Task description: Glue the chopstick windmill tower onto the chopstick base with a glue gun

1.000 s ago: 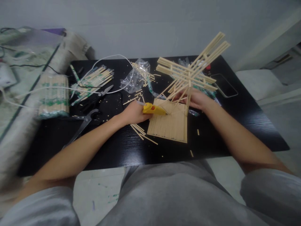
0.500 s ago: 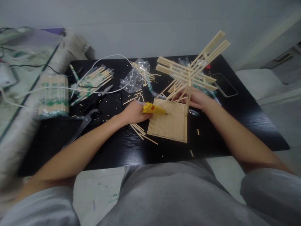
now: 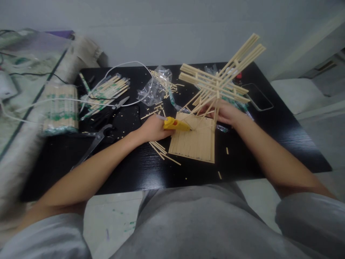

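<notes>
My left hand (image 3: 154, 128) is wrapped round a yellow hot glue gun (image 3: 176, 125), its nozzle pointing right at the foot of a stick structure. That structure is a windmill model (image 3: 217, 84) made of chopsticks, with crossed blades on slanting legs. It stands on a flat square base of sticks (image 3: 192, 144) laid side by side. Behind the legs, my right hand (image 3: 222, 111) is closed on the model's lower part; some fingers are hidden by the sticks. Loose sticks (image 3: 161, 148) lie left of the base, partly under my left hand.
On the black table (image 3: 151, 172) are scissors (image 3: 97, 138), a second pair of scissors (image 3: 118, 104), wrapped chopsticks (image 3: 107, 93), clear plastic wrappers (image 3: 155, 88), cut stick bits and a phone (image 3: 257, 97). A chopstick pack (image 3: 60, 108) stands at the left edge. A white cable (image 3: 107, 103) crosses the left side.
Almost nothing differs. Both hands, the glue gun and the windmill model keep their places, with only a very slight shift of the view.
</notes>
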Available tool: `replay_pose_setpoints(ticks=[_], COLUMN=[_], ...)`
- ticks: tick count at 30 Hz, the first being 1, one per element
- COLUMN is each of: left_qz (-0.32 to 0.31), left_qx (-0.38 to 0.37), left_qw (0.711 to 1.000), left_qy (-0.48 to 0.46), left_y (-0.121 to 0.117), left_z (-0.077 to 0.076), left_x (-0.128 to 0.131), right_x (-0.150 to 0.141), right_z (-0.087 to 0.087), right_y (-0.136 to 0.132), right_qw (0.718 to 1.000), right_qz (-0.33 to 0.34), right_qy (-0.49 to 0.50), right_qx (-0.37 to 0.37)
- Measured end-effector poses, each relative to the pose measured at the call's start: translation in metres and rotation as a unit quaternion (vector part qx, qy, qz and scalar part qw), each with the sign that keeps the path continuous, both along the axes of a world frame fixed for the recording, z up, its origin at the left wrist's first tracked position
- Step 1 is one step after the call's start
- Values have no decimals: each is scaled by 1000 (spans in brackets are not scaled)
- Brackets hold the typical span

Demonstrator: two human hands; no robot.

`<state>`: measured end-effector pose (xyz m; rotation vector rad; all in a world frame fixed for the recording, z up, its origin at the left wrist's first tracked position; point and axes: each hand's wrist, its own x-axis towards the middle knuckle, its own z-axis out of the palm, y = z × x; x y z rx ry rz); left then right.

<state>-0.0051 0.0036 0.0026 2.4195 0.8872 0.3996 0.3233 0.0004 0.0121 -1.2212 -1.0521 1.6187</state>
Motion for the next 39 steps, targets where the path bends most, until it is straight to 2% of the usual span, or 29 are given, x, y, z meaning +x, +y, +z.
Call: replay_pose_setpoints(ticks=[15, 21, 28, 39], left_qz=[0, -10, -10, -11], left_qx=[21, 12, 14, 7], left_qw=[1000, 1000, 999, 1000], left_qy=[-2, -22, -33, -7], left_y=[-1, -1, -1, 1], left_z=[2, 3, 0, 1], left_x=[1, 2, 1, -1], right_x=[-2, -4, -1, 0], right_z=[1, 3, -3, -2], right_y=[-1, -2, 1, 1], right_qw=[999, 999, 1000, 1000], right_qz=[6, 1, -11, 5], right_qy=[44, 36, 19, 5], right_qx=[-12, -20, 5, 7])
